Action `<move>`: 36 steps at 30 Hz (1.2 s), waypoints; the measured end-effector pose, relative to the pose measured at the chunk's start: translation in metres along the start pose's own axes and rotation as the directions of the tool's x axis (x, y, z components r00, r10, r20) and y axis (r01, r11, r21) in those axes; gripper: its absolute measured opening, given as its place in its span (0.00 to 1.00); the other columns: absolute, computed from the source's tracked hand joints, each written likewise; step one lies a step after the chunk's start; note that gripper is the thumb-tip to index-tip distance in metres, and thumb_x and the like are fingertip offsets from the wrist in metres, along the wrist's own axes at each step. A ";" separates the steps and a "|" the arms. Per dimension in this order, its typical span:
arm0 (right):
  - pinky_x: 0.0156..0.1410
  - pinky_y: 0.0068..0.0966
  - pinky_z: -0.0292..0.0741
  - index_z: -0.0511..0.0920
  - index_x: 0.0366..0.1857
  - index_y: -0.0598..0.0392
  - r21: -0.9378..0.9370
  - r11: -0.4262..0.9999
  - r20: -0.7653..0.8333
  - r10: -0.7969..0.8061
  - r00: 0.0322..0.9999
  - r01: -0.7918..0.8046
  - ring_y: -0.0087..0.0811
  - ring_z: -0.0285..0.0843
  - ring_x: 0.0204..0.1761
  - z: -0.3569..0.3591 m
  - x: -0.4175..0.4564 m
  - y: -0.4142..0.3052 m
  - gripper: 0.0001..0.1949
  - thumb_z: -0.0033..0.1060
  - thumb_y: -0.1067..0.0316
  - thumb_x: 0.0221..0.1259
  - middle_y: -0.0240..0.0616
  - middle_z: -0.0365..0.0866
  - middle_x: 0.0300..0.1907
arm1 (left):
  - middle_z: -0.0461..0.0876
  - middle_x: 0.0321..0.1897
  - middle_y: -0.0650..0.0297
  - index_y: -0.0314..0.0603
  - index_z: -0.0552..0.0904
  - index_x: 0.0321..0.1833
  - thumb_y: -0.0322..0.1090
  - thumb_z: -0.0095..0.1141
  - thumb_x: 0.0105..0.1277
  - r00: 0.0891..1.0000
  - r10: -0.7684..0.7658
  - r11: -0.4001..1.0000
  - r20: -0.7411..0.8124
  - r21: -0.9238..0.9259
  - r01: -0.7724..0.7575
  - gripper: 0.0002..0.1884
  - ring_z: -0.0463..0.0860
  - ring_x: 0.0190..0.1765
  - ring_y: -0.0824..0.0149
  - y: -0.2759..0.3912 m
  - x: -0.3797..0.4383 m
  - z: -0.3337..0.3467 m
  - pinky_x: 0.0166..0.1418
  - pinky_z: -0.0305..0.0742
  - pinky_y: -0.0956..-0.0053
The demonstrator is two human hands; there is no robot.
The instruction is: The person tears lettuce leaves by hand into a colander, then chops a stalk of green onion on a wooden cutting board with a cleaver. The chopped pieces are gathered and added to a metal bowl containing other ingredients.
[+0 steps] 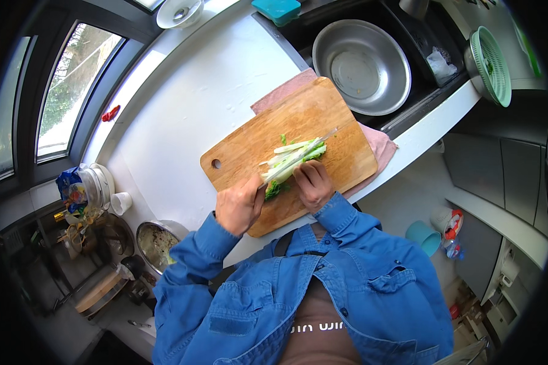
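Observation:
In my left hand (238, 206) is a knife (297, 157), its thin blade seen nearly edge-on and slanting up to the right across a bunch of leafy greens (281, 166). The greens have long pale stalks and darker frilly leaves. Bent fingers of my right hand (314, 186) press on the bunch close beside the blade. All of this is on a wooden cutting board (237, 146) with a hanging hole at its left corner. Under the board lies a pink cloth (283, 91). My left hand hides the knife's handle.
A large metal basin (360, 68) sits in the dark sink, beyond the board. At the right edge stands a green colander (493, 68). A metal bowl of food (153, 246) is near my left elbow. Stacked bowls (101, 180) and a white cup (121, 203) stand at left.

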State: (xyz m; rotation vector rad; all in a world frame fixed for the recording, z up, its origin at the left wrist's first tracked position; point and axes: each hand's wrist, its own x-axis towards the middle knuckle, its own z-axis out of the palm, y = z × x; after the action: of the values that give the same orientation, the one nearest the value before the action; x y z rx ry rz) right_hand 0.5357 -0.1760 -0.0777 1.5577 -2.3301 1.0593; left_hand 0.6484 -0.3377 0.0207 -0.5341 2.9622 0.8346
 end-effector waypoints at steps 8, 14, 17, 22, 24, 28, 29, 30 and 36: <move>0.55 0.36 0.80 0.84 0.42 0.60 -0.020 1.000 -0.030 -0.006 1.000 0.005 0.45 0.79 0.49 0.002 0.006 0.000 0.15 0.63 0.74 0.46 0.46 0.82 0.44 | 0.76 0.22 0.56 0.43 0.72 0.32 0.32 0.56 0.63 0.992 -0.019 0.990 0.121 0.141 0.002 0.06 0.81 0.25 0.51 0.005 -0.015 -0.007 0.24 0.75 0.58; 0.52 0.37 0.79 0.84 0.39 0.59 0.036 0.999 -0.042 0.032 0.999 -0.031 0.44 0.79 0.44 0.003 0.005 -0.004 0.14 0.62 0.73 0.44 0.44 0.81 0.40 | 0.80 0.24 0.52 0.44 0.74 0.34 0.32 0.56 0.64 0.974 -0.084 0.983 0.210 0.179 0.046 0.04 0.81 0.27 0.47 0.008 0.002 0.011 0.28 0.74 0.55; 0.51 0.36 0.79 0.83 0.37 0.59 0.043 0.998 -0.058 0.044 0.997 -0.041 0.44 0.78 0.43 0.003 0.004 -0.001 0.14 0.61 0.74 0.42 0.46 0.80 0.40 | 0.80 0.24 0.50 0.44 0.75 0.33 0.33 0.56 0.63 0.986 -0.048 0.992 0.157 0.120 0.029 0.05 0.81 0.27 0.46 0.010 0.017 0.015 0.28 0.74 0.55; 0.50 0.36 0.80 0.80 0.37 0.62 0.087 0.995 -0.079 0.062 0.995 -0.055 0.47 0.78 0.44 0.000 -0.002 0.001 0.14 0.61 0.75 0.41 0.48 0.79 0.41 | 0.79 0.23 0.53 0.41 0.73 0.32 0.33 0.57 0.64 1.000 -0.010 0.998 -0.006 -0.056 0.010 0.07 0.81 0.26 0.47 0.003 0.002 0.006 0.27 0.75 0.56; 0.49 0.37 0.80 0.81 0.38 0.64 0.081 0.996 -0.076 0.034 0.997 -0.028 0.48 0.79 0.44 0.006 -0.003 0.002 0.14 0.63 0.74 0.43 0.48 0.80 0.40 | 0.78 0.23 0.53 0.42 0.73 0.32 0.33 0.57 0.64 0.998 -0.054 0.998 0.037 0.042 0.053 0.07 0.81 0.26 0.47 0.010 -0.008 0.002 0.26 0.75 0.56; 0.49 0.37 0.81 0.83 0.38 0.63 0.054 0.999 -0.079 0.010 0.997 -0.006 0.46 0.79 0.43 0.004 0.003 0.000 0.12 0.64 0.74 0.47 0.48 0.81 0.40 | 0.78 0.24 0.53 0.42 0.72 0.32 0.33 0.56 0.65 0.994 -0.076 0.991 0.078 0.120 0.066 0.07 0.81 0.25 0.47 0.013 -0.016 0.005 0.26 0.74 0.55; 0.49 0.37 0.81 0.83 0.39 0.62 0.050 0.999 -0.075 0.004 0.997 0.000 0.47 0.79 0.42 0.005 0.004 0.000 0.13 0.64 0.74 0.46 0.47 0.81 0.40 | 0.78 0.24 0.53 0.41 0.72 0.32 0.33 0.56 0.65 0.994 -0.072 0.989 0.084 0.138 0.059 0.07 0.81 0.26 0.47 0.012 -0.017 0.006 0.26 0.74 0.55; 0.48 0.37 0.81 0.83 0.40 0.61 0.043 0.999 -0.069 -0.002 0.998 0.005 0.48 0.79 0.42 0.005 0.003 0.001 0.14 0.64 0.75 0.46 0.47 0.81 0.41 | 0.78 0.25 0.52 0.41 0.72 0.32 0.34 0.55 0.66 0.991 -0.088 0.988 0.102 0.132 0.074 0.07 0.81 0.26 0.47 0.013 -0.017 0.005 0.26 0.74 0.55; 0.47 0.33 0.80 0.83 0.39 0.60 0.025 1.000 -0.037 -0.007 0.999 0.008 0.44 0.78 0.40 0.003 0.002 0.000 0.14 0.59 0.74 0.43 0.45 0.81 0.39 | 0.79 0.25 0.50 0.39 0.73 0.33 0.34 0.52 0.67 0.976 -0.113 0.982 0.186 0.172 0.080 0.07 0.81 0.26 0.46 0.019 -0.006 0.004 0.27 0.75 0.54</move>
State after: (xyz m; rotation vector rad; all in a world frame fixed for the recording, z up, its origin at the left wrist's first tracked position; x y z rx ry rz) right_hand 0.5354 -0.1788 -0.0788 1.5408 -2.2933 1.1106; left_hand 0.6472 -0.3183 0.0275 -0.5486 2.7681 0.5908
